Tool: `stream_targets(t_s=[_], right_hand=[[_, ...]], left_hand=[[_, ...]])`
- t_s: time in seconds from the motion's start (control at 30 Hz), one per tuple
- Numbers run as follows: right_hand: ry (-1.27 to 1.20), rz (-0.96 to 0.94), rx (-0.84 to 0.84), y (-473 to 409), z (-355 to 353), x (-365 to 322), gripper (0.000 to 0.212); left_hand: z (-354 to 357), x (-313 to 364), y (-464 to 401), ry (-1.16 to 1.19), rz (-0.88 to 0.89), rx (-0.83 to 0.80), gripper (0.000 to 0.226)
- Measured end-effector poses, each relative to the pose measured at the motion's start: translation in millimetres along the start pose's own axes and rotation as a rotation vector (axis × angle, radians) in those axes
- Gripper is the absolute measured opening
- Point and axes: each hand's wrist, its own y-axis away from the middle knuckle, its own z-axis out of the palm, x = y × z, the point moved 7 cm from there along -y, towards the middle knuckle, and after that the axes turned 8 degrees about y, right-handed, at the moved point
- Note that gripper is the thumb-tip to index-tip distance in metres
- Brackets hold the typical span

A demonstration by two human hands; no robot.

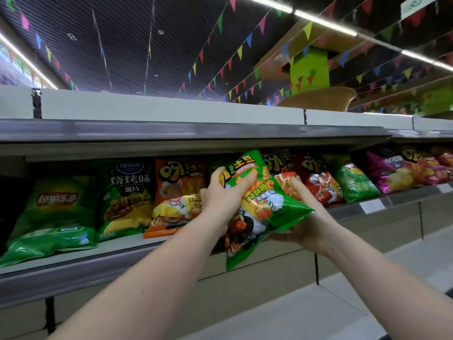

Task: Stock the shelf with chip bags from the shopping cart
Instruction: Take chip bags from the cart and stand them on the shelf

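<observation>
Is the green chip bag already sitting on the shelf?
No, the green chip bag is in the air in front of the shelf, held by the left hand and right hand.

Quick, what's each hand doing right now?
Left hand: closed on the upper part of the green chip bag.
Right hand: supports the same bag from below and the side, fingers partly open.

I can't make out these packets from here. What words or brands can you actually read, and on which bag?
"Lay's 乐事": green Lay's bag, far left on the shelf.
"烧烤味 薯片": dark green bag beside it.
"呀!土豆": orange bag.
"土豆": green chip bag held by the left hand and right hand.
Smaller print, purple bags and shelf price tags: too blurred.
</observation>
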Motion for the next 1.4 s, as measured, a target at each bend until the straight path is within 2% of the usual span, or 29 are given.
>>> stream_targets(t_s=[0.07, 0.17, 0.27, 0.33, 0.43, 0.5, 0.63, 0.73, 0.87, 0.97, 1.03, 1.13, 1.2, 1.3, 1.4], right_hand=[[0.031, -0.005, -0.115, 8.2, -1.9, -6.4, 0.062], [0.127, -0.009, -0.153, 11.3, 2.4, -9.5, 0.037], [0.082, -0.008, -0.071, 4.9, -2.7, -7.7, 0.015], [0.013, -0.033, -0.028, -1.8, -9.9, -6.7, 0.012], [-0.071, -0.077, 0.021, -12.7, -14.5, -8.7, 0.016], [-0.033, -0.092, 0.057, -23.3, -13.6, -11.7, 0.028], [0.252, -0.177, 0.119, -48.3, -7.4, -25.5, 0.057], [0.517, -0.267, 0.164, -59.3, -2.0, -35.5, 0.051], [0.698, -0.389, 0.185, -65.3, 6.9, -38.1, 0.068], [0.843, -0.447, 0.175, -67.2, 14.3, -33.9, 0.074], [0.946, -0.497, 0.259, -69.0, 15.1, -35.7, 0.077], [1.086, -0.591, 0.394, -70.2, 21.4, -44.8, 0.079], [1.071, -0.619, 0.358, -71.2, 27.4, -47.8, 0.081], [1.006, -0.611, 0.282, -74.7, 28.7, -47.2, 0.076], [1.076, -0.554, 0.288, -81.8, 28.3, -50.1, 0.072]], left_hand=[[3.7, 13.9, 4.9, -0.159, 0.088, 0.068, 0.083], [10.4, 26.2, 8.2, -0.278, 0.176, 0.056, 0.081], [11.8, 28.5, 8.3, -0.106, 0.196, -0.051, 0.070], [3.9, 27.4, 8.2, 0.010, 0.215, -0.071, 0.068], [0.9, 13.5, 12.9, -0.057, 0.165, -0.175, 0.079], [4.4, 3.8, 13.4, -0.111, 0.135, -0.242, 0.087], [-5.6, 5.4, -1.5, -0.316, 0.214, -0.119, 0.102], [-7.5, 2.6, -8.2, -0.522, 0.240, -0.095, 0.106], [-12.4, -1.9, -9.9, -0.702, 0.348, -0.041, 0.103], [-16.0, -12.3, -14.2, -0.820, 0.303, -0.072, 0.098], [-14.9, -11.3, -14.5, -0.931, 0.312, -0.054, 0.089], [-6.7, 6.5, -12.7, -1.104, 0.443, 0.050, 0.080], [-4.3, 15.3, -15.8, -1.086, 0.479, 0.079, 0.077], [-2.1, 19.7, -22.3, -0.950, 0.511, 0.038, 0.073], [-0.9, 13.9, -33.8, -1.070, 0.415, -0.013, 0.073]])
